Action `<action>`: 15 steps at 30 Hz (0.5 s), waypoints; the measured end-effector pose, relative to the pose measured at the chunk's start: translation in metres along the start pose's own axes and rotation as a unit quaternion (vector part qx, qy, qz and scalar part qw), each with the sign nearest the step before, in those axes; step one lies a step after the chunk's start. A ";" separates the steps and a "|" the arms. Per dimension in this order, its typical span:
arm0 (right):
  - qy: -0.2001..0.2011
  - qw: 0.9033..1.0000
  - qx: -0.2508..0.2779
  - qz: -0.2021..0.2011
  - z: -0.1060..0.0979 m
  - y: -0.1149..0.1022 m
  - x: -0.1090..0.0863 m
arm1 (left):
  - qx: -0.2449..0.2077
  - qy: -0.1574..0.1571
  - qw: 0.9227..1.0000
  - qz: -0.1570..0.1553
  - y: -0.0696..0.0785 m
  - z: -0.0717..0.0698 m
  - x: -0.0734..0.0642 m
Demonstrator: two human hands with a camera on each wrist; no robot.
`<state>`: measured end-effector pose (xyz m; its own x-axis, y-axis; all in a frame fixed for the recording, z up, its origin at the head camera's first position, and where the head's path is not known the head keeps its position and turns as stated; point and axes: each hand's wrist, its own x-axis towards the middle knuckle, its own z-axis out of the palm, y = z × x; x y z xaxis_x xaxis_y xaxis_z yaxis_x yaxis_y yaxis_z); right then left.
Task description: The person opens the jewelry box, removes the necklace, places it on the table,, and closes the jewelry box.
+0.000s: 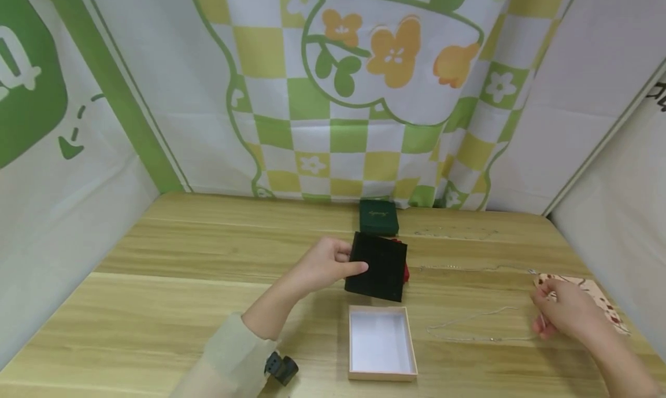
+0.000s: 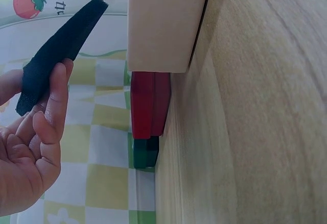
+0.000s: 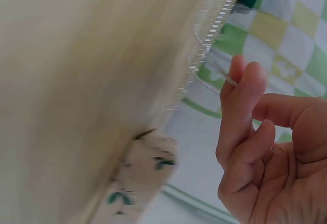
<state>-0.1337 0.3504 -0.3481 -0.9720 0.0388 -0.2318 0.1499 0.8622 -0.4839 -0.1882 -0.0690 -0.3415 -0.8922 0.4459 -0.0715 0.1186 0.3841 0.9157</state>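
My left hand (image 1: 322, 266) holds a thin black square pad (image 1: 378, 271) by its left edge, thumb on its face and fingers behind. In the left wrist view the pad (image 2: 61, 53) is seen nearly edge-on, raised above the table. Just in front of it stands an open shallow box (image 1: 382, 376) with a white inside. Over at the right, my right hand (image 1: 569, 310) pinches one end of a fine silver chain necklace (image 1: 491, 339); the rest trails leftward on the table. In the right wrist view the chain (image 3: 204, 83) runs up to the fingertips.
A dark green box (image 1: 378, 216) stands at the back, with a red box (image 1: 407, 272) partly hidden behind the pad. Two more thin chains lie back right, one a silver necklace (image 1: 460, 268). Beside my right hand lies a cherry-patterned lid (image 1: 598, 294). Patterned cloth hangs behind.
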 end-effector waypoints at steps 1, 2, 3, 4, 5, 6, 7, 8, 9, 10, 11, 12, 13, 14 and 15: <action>-0.007 1.000 0.005 0.002 0.001 0.003 0.001 | 0.000 0.000 1.000 0.000 0.000 0.000 0.000; -0.012 1.000 0.008 0.005 0.001 0.005 0.002 | 0.001 0.000 1.000 0.001 0.000 0.000 0.000; -0.013 1.000 0.008 0.005 0.002 0.007 0.003 | 0.003 0.000 1.000 0.002 0.000 0.000 0.001; -0.015 1.000 0.011 0.006 0.002 0.009 0.004 | 0.004 -0.001 1.000 0.002 0.000 -0.001 0.001; -0.014 1.000 0.004 0.004 0.001 0.010 0.005 | 0.004 -0.001 1.000 0.003 -0.001 -0.001 0.001; -0.014 1.000 0.003 0.003 0.001 0.011 0.006 | 0.003 -0.002 1.000 0.004 -0.001 -0.001 0.001; -0.014 1.000 0.004 0.002 0.001 0.012 0.006 | 0.003 -0.002 1.000 0.004 -0.001 -0.001 0.001; -0.014 1.000 0.007 0.002 0.001 0.013 0.007 | 0.004 -0.001 1.000 0.003 -0.002 -0.001 0.001; -0.015 1.000 0.010 0.002 0.001 0.014 0.007 | 0.004 -0.001 1.000 0.002 -0.002 -0.001 0.001; -0.017 1.000 0.012 0.004 0.000 0.015 0.008 | 0.003 -0.001 1.000 0.001 -0.002 -0.001 0.001; -0.020 1.000 0.013 0.005 0.000 0.016 0.008 | 0.004 -0.001 1.000 -0.001 -0.002 0.000 0.001; -0.023 1.000 0.015 0.006 0.001 0.017 0.009 | 0.004 0.000 1.000 -0.002 -0.001 0.000 0.001; -0.025 0.999 0.017 0.010 0.001 0.018 0.009 | 0.005 0.000 1.000 -0.004 -0.001 0.000 0.001; -0.027 1.000 0.013 0.009 0.001 0.019 0.010 | 0.006 0.000 1.000 -0.005 -0.001 0.000 0.001; -0.028 1.000 0.009 0.011 0.001 0.020 0.010 | 0.007 0.000 1.000 -0.005 0.000 0.000 0.001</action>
<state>-0.1407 0.3676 -0.3609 -0.9567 0.0292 -0.2897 0.1753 0.8523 -0.4928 -0.1888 -0.0689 -0.3417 -0.8933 0.4421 -0.0807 0.1155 0.3993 0.9095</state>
